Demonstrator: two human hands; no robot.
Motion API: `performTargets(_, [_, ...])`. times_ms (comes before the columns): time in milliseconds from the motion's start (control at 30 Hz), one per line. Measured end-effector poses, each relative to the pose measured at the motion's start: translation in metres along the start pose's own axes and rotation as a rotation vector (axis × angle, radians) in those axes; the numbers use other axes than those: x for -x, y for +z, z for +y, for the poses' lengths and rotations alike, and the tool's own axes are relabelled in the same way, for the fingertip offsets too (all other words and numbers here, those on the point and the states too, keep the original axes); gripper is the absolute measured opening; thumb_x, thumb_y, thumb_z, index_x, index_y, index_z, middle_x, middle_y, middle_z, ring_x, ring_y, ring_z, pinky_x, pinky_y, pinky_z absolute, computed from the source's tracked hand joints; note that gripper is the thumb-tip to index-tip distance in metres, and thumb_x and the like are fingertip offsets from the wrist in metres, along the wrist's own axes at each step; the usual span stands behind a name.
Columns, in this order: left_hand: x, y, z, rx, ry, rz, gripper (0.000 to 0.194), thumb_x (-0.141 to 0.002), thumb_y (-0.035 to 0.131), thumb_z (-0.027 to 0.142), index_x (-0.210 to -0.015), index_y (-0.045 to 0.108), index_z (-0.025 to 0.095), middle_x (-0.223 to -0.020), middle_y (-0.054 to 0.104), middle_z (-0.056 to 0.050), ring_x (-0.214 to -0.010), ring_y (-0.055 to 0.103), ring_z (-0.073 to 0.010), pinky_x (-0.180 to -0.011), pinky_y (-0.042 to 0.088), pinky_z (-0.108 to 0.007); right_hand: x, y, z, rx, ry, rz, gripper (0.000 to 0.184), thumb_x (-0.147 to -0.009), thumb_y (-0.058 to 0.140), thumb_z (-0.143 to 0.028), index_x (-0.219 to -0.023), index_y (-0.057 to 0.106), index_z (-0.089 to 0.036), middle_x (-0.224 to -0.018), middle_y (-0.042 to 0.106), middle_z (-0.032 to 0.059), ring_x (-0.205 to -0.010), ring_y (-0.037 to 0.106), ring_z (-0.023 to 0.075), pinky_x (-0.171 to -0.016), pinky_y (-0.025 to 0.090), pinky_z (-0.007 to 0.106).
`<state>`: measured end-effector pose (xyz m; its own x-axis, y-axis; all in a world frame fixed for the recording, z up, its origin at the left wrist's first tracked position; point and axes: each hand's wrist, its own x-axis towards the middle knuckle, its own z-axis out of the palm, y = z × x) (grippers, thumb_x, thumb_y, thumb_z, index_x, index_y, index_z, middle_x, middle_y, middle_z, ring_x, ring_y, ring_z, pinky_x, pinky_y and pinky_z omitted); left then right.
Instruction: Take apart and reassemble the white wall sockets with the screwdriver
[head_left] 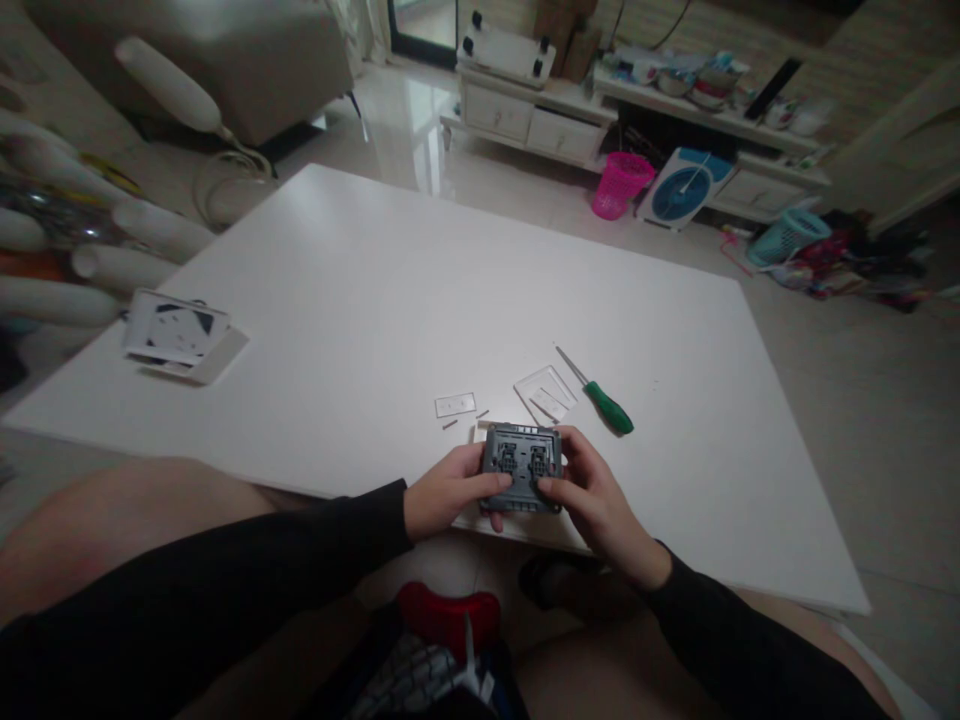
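Between my two hands is a dark grey wall switch module point(523, 465), held just over the near edge of the white table. My left hand point(457, 485) grips its left side, thumb on the front and fingers behind. On the opposite side, my right hand point(592, 490) wraps the edge with its thumb on the lower front. Just beyond lie a white switch frame point(536, 380) with a loose strip on it, a small white rectangular plate point(455, 405) and two screws point(450, 425). A screwdriver point(609, 408) with a green handle rests to the right.
At the table's point(360, 260) left end sits an open white box point(180, 335) with printed sides. Long white rolls point(169, 85) crowd the left edge. Past the table stand a pink basket point(621, 185), a blue and white fan point(682, 188) and a white cabinet point(525, 125).
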<state>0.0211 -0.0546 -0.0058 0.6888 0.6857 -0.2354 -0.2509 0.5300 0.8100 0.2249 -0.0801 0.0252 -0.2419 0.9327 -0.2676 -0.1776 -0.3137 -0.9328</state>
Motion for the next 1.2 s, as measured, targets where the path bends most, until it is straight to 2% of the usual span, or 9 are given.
performTargets(233, [0.002, 0.001, 0.005, 0.01, 0.012, 0.004, 0.046, -0.084, 0.078, 0.044, -0.112, 0.064, 0.01, -0.097, 0.073, -0.012, -0.073, 0.068, -0.0185, -0.056, 0.061, -0.028, 0.003, 0.001, 0.0, -0.022, -0.001, -0.027, 0.04, -0.082, 0.076, -0.026, -0.117, 0.056, -0.027, -0.113, 0.066, 0.0022, -0.088, 0.066, 0.0181, -0.073, 0.057, 0.031])
performTargets(400, [0.004, 0.0, 0.005, 0.009, 0.014, 0.004, 0.049, -0.083, 0.079, 0.046, -0.113, 0.062, 0.01, -0.101, 0.074, -0.014, -0.075, 0.07, -0.0197, -0.056, 0.061, -0.028, 0.008, 0.0, 0.002, 0.074, -0.01, -0.024, 0.047, -0.084, 0.075, -0.031, -0.125, 0.053, -0.029, -0.127, 0.061, 0.0063, -0.089, 0.067, 0.0198, -0.068, 0.058, 0.033])
performTargets(500, [0.004, -0.001, 0.006, 0.006, 0.023, 0.009, 0.052, -0.083, 0.079, 0.046, -0.115, 0.061, 0.01, -0.101, 0.074, -0.014, -0.073, 0.069, -0.0186, -0.056, 0.06, -0.028, 0.011, -0.003, -0.001, 0.285, -0.113, 0.023, 0.073, -0.08, 0.079, -0.031, -0.141, 0.04, -0.034, -0.144, 0.05, 0.0094, -0.11, 0.065, 0.0255, -0.081, 0.06, 0.04])
performTargets(600, [0.004, -0.002, 0.006, -0.009, 0.025, 0.009, 0.051, -0.084, 0.079, 0.045, -0.116, 0.061, 0.01, -0.1, 0.074, -0.013, -0.072, 0.07, -0.018, -0.057, 0.059, -0.026, 0.012, -0.004, -0.007, 0.605, -0.295, 0.041, 0.089, -0.073, 0.084, -0.028, -0.148, 0.035, -0.033, -0.152, 0.043, 0.0116, -0.133, 0.052, 0.0322, -0.101, 0.055, 0.049])
performTargets(667, [0.003, -0.002, 0.006, -0.014, 0.034, 0.002, 0.05, -0.084, 0.079, 0.043, -0.117, 0.06, 0.011, -0.102, 0.073, -0.014, -0.076, 0.071, -0.0189, -0.057, 0.059, -0.025, 0.011, -0.005, -0.009, 0.771, -0.405, 0.025, 0.087, -0.074, 0.084, -0.027, -0.148, 0.038, -0.031, -0.147, 0.047, 0.0119, -0.135, 0.049, 0.0332, -0.106, 0.052, 0.052])
performTargets(767, [0.003, -0.003, 0.006, -0.017, 0.038, 0.002, 0.051, -0.083, 0.081, 0.042, -0.118, 0.059, 0.012, -0.106, 0.073, -0.014, -0.079, 0.071, -0.0194, -0.057, 0.058, -0.025, 0.006, -0.006, -0.009, 0.896, -0.518, -0.007, 0.083, -0.076, 0.082, -0.027, -0.148, 0.04, -0.029, -0.139, 0.053, 0.0123, -0.129, 0.054, 0.0326, -0.104, 0.053, 0.053])
performTargets(1000, [0.0, -0.005, 0.006, -0.069, 0.044, 0.033, 0.059, -0.081, 0.083, 0.041, -0.126, 0.056, 0.014, -0.102, 0.071, -0.01, -0.082, 0.07, -0.0195, -0.059, 0.058, -0.025, -0.004, -0.013, -0.011, 1.025, -0.623, -0.088, 0.085, -0.079, 0.081, -0.028, -0.151, 0.036, -0.027, -0.14, 0.055, 0.0149, -0.129, 0.054, 0.0332, -0.106, 0.052, 0.056])
performTargets(1100, [-0.001, -0.009, 0.015, -0.151, 0.038, -0.022, 0.055, -0.085, 0.076, 0.048, -0.125, 0.057, 0.014, -0.1, 0.071, -0.009, -0.079, 0.069, -0.0189, -0.062, 0.058, -0.028, -0.006, -0.017, -0.012, 1.022, -0.667, -0.058, 0.081, -0.077, 0.082, -0.029, -0.147, 0.04, -0.026, -0.134, 0.058, 0.0136, -0.123, 0.058, 0.0321, -0.102, 0.054, 0.054])
performTargets(1200, [-0.002, -0.018, 0.034, -0.416, 0.073, -0.034, 0.048, -0.091, 0.067, 0.049, -0.123, 0.059, 0.014, -0.085, 0.069, -0.004, -0.07, 0.066, -0.0161, -0.066, 0.055, -0.03, -0.008, -0.022, -0.012, 1.008, -0.682, 0.06, 0.078, -0.073, 0.083, -0.027, -0.14, 0.045, -0.026, -0.129, 0.06, 0.012, -0.118, 0.06, 0.0312, -0.097, 0.055, 0.051])
